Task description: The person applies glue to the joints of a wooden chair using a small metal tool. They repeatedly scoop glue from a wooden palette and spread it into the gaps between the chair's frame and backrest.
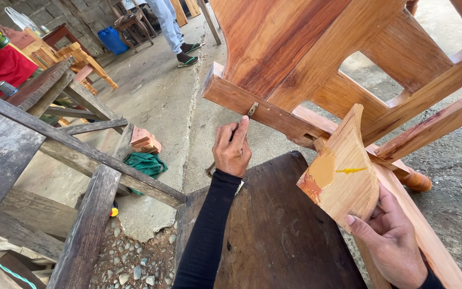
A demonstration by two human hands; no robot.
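The left hand [232, 149] is clenched around a narrow metal scraper [252, 110], thumb laid up along its shank, with the blade tip pressed to the edge of a reddish wooden rail [263, 113] of the chair frame [306, 48]; the tool's long axis runs up and slightly right, tip pointing at the rail. The right hand [390, 242] grasps a curved wooden piece [342, 171] by its lower end, fingers wrapped behind and thumb across the front, over the dark wooden bench [279, 225]. That piece stands nearly upright, its long axis leaning up and right, its smeared face with tan filler [322, 168] turned toward the camera. It looks stiff, solid and fairly light, best gripped at the bare lower end, away from the filler, which may be tacky
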